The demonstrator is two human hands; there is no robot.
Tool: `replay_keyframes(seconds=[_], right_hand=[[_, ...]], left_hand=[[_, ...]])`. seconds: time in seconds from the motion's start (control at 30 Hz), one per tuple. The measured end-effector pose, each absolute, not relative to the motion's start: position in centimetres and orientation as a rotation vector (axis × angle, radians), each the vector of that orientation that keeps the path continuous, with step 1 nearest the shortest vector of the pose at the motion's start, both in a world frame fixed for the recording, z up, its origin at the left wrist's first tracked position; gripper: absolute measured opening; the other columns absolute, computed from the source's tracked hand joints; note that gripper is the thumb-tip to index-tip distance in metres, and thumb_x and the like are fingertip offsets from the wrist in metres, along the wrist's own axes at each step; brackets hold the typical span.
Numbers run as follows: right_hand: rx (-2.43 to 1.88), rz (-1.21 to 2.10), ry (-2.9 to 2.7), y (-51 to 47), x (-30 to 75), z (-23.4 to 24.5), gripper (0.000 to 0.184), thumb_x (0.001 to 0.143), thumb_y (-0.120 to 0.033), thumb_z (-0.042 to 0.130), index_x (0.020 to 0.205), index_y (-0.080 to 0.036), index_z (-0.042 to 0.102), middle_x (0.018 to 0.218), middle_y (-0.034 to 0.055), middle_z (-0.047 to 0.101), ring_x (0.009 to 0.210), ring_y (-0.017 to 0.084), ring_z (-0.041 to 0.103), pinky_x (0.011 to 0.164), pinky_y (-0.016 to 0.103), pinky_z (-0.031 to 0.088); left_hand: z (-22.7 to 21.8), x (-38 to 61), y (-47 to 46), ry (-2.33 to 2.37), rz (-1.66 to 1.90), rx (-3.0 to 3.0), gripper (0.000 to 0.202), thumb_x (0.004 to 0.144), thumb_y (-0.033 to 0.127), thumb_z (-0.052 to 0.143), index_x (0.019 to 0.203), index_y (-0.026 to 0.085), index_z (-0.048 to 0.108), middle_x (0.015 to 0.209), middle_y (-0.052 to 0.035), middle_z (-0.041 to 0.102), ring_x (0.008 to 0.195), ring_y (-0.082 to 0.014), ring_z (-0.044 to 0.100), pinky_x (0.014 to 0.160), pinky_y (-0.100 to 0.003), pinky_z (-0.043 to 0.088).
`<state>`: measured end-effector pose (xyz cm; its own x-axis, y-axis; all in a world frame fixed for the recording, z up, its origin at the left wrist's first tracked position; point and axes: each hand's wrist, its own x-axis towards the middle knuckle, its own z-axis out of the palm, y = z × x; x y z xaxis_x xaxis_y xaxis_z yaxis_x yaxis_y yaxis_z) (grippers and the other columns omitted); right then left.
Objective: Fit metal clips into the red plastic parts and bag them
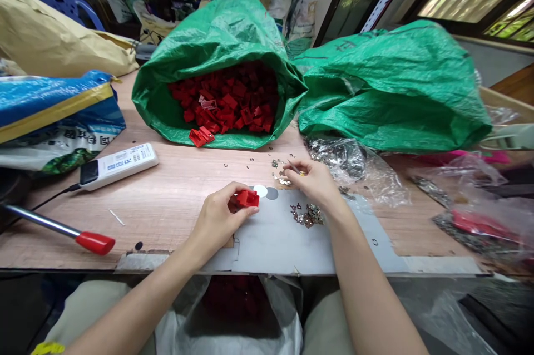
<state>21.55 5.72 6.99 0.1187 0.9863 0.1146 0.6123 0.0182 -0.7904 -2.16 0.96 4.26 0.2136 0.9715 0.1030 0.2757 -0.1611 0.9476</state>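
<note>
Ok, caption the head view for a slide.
Left hand holds a red plastic part; right hand pinches a small metal piece.

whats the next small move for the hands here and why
Probably bring the right hand across to the red plastic part pinched in the left hand. The right fingertips seem to hold a small metal piece just picked from the scattered bits on the grey card, and the two hands are apart.
</note>
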Motion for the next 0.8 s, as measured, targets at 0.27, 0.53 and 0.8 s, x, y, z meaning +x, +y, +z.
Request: replay_keyframes(seconds=[0.27, 0.53, 0.8], right_hand=[[-1.464, 1.256, -1.212, 3.0, 17.7, 7.9, 0.039, 0.067, -0.045, 0.079, 0.091, -0.015, 0.073, 0.058, -0.0036, 0.056, 0.042, 0.006, 0.031, 0.042, 0.024, 0.021], [-1.464, 0.961, -1.408, 1.9, 15.0, 7.3, 0.022, 0.072, -0.036, 0.073, 0.082, -0.017, 0.076, 0.084, 0.0059, 0.076, 0.078, 0.021, 0.066, 0.074, 0.033, 0.05], [-1.517, 0.791, -1.498, 1.4, 14.7, 7.1, 0.02, 0.075, -0.035, 0.068, 0.081, -0.017, 0.076, 0.074, 0.0042, 0.073, 0.064, 0.018, 0.06, 0.062, 0.029, 0.045]], left_hand=[[4.5, -1.9, 0.9, 1.168, 1.231, 1.386, 0.034, 0.068, 0.033, 0.088, 0.09, 0.019, 0.068, 0.091, -0.003, 0.076, 0.081, -0.0183, 0.073, 0.074, -0.029, 0.06], [4.3, -2.0, 0.7, 1.163, 1.282, 1.451, 0.029, 0.071, 0.031, 0.086, 0.083, 0.017, 0.064, 0.085, -0.0031, 0.072, 0.077, -0.0166, 0.07, 0.065, -0.026, 0.061], [4.4, -2.0, 0.5, 1.188, 1.301, 1.562, 0.024, 0.074, 0.029, 0.084, 0.085, 0.018, 0.066, 0.085, -0.0022, 0.07, 0.078, -0.016, 0.068, 0.065, -0.025, 0.061]])
